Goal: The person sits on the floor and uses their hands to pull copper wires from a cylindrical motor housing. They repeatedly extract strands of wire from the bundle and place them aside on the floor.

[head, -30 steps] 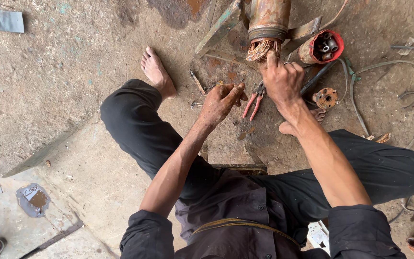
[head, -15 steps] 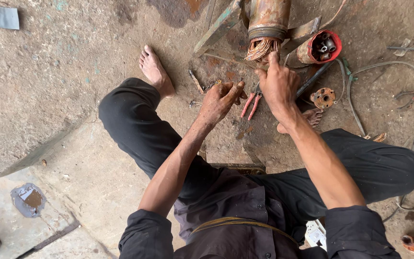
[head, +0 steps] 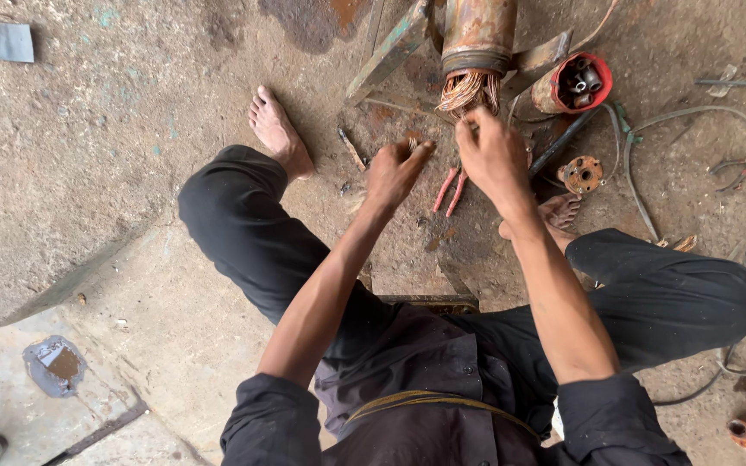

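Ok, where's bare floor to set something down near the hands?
Bare concrete lies left of the left foot, up to the grey square. It is crowded around the rusty cylinder: copper wires, red-handled pliers, red cap, cables.

Repair wkshop: rusty motor (head: 477, 34), scattered parts.

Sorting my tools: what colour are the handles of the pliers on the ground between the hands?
Red-orange handles on the pliers, clearest in the head view.

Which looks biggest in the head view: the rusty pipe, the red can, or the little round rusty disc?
1. Rusty pipe, though cut off by the frame's top edge.
2. Red can.
3. Round disc.
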